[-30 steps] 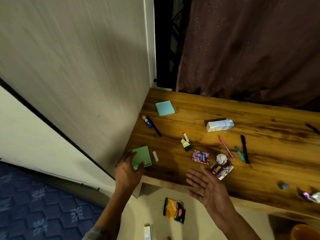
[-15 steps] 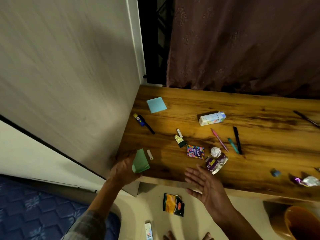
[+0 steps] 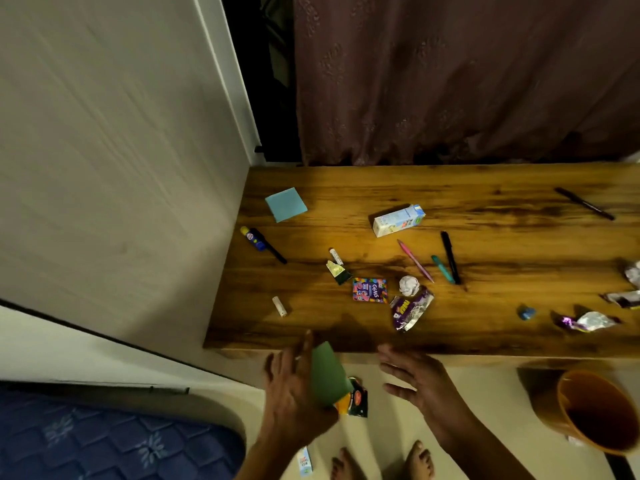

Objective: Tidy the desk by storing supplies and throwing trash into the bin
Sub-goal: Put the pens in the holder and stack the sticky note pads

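A: What has moved since half a second ago?
B: The green sticky pad has left the desk; the left hand now holds it below the front edge, low in the frame, thumb curled under the pad, fingers extended behind it.
A: And the right hand?
B: Spread, palm facing left, holding nothing, lower centre.
A: What remains on the desk?
B: A blue sticky pad at upper left, a small carton, pens, a paper ball and wrappers. The orange bin stands at lower right.
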`<move>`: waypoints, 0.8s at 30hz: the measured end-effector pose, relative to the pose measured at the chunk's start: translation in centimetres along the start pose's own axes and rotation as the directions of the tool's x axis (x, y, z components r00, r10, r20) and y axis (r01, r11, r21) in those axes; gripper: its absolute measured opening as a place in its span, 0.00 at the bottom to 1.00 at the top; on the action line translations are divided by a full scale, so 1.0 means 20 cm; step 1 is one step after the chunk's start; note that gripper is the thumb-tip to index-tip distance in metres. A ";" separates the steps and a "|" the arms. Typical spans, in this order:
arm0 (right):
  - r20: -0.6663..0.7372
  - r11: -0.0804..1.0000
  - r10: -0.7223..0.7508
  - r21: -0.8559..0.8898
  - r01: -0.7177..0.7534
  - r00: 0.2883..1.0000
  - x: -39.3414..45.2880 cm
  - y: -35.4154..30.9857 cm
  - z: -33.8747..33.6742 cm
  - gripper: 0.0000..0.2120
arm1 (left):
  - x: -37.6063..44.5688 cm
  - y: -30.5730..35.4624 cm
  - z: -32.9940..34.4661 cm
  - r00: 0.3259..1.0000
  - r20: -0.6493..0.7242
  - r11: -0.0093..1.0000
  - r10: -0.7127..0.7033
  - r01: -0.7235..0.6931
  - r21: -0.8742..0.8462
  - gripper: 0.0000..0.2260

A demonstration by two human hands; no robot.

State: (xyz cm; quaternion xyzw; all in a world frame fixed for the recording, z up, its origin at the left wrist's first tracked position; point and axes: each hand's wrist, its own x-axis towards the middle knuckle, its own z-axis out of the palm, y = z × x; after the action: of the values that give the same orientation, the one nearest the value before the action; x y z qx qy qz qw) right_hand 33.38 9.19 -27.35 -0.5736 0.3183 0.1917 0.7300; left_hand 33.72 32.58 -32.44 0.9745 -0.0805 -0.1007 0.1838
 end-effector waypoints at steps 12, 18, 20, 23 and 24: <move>-0.256 0.995 -0.096 -0.045 0.088 0.962 -0.16 0.04 -0.59 0.09 | 0.09 0.84 0.05 0.934 0.135 0.944 0.331 -0.328 -0.042 0.59; -0.244 0.991 -0.097 0.067 0.117 0.965 -0.18 -0.06 -1.00 0.09 | 0.21 1.23 0.14 0.883 0.200 0.904 0.425 -0.423 -0.051 0.56; -0.257 0.987 -0.117 0.073 0.140 0.959 -0.16 -0.10 -1.16 0.09 | 0.26 1.37 0.21 0.878 0.210 0.902 0.430 -0.429 -0.055 0.54; -0.294 0.981 -0.155 0.070 0.183 0.943 -0.12 -0.16 -1.42 0.10 | 0.34 1.61 0.30 0.862 0.210 0.886 0.462 -0.461 -0.056 0.51; -0.321 0.976 -0.164 0.087 0.201 0.933 -0.11 -0.18 -1.52 0.11 | 0.36 1.69 0.33 0.856 0.202 0.878 0.477 -0.473 -0.068 0.50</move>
State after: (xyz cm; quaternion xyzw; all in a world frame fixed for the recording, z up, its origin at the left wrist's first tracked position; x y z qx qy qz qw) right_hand 26.74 -20.70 -27.54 -0.5793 0.3857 0.0106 0.7180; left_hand 35.24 -2.21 -26.97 0.9066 -0.3366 -0.1564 0.2008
